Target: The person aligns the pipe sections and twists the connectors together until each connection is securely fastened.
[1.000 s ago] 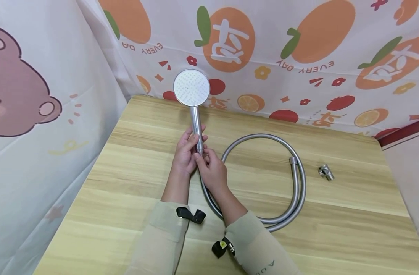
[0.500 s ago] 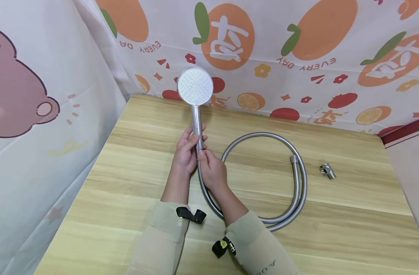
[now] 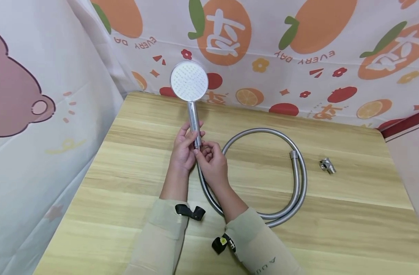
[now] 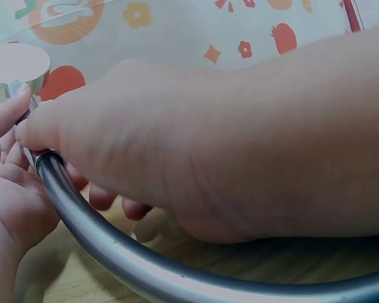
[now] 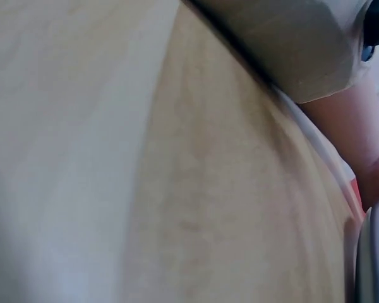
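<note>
Fruit-printed cloth (image 3: 278, 82) closes off the far side, a bear-printed sheet (image 3: 72, 65) hangs round toward ten o'clock, and a wood-grained worktop (image 3: 103, 198) spreads beneath my arms. Taking my grip as the clock's centre, the shower head (image 3: 189, 81) stands at twelve, spray face toward me, its slim handle (image 3: 193, 118) running down to my hands. My left hand (image 3: 183, 151) holds the lower handle — thumb across the front, fingers behind. My right hand (image 3: 213, 164) pinches just below, where the hose (image 3: 296, 173) meets the handle; the thumb hides much of that joint, so I cannot tell how tightly the two sit together.

I'd judge the head stiff and fairly light but top-heavy, the broad disc inclined to tip, so a firm hold low on the handle needs some wrist behind it. That polished finish looks slippery, and the spray face easiest to scratch — fingers belong on the handle. The hose should bend readily yet spring back; its end at the joint offers better purchase than the loose coil, which lies from two to five o'clock. A small metal bracket (image 3: 327, 165) rests farther out, just past three.
</note>
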A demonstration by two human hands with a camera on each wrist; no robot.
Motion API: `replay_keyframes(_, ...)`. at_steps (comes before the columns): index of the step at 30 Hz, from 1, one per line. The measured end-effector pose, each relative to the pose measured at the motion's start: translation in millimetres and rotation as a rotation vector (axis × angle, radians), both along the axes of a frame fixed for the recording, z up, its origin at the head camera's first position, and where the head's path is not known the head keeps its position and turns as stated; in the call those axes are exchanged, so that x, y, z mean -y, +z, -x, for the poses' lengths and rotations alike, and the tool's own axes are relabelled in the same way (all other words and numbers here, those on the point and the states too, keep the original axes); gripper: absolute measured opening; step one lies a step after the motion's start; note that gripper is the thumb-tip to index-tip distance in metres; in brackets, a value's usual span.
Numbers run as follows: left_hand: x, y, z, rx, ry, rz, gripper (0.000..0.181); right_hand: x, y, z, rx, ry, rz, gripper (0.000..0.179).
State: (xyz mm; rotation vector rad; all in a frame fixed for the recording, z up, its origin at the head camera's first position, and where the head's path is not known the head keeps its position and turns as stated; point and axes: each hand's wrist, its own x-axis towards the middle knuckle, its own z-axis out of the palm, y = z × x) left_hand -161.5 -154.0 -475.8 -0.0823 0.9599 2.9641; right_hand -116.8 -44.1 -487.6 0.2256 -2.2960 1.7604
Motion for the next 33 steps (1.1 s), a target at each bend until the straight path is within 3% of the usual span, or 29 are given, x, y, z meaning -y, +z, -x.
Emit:
replay_keyframes(5,-0.6,-0.3,-1.2,-0.001,-0.012,-0.017,0.038,-1.0,-1.3,1.0,-0.004,0.029,0.128,0.031)
replay_keyframes(12,0.5,-1.5,-2.1,-0.016,-0.034,-0.044,0.041,-2.4,-1.8,-1.1,0.057,-0.003,0.093,0.019)
replay_keyframes(23,1.7,1.0,-2.6,-0.023,-0.03,-0.061,0.036,-0.5,-2.8,0.7,0.066,0.032,0.067,0.03)
replay_keyframes(33,0.6,-1.2,0.0,-0.033,-0.025,-0.064,0.042,-3.3,-0.8,2.0,0.063,0.023,0.134,0.022)
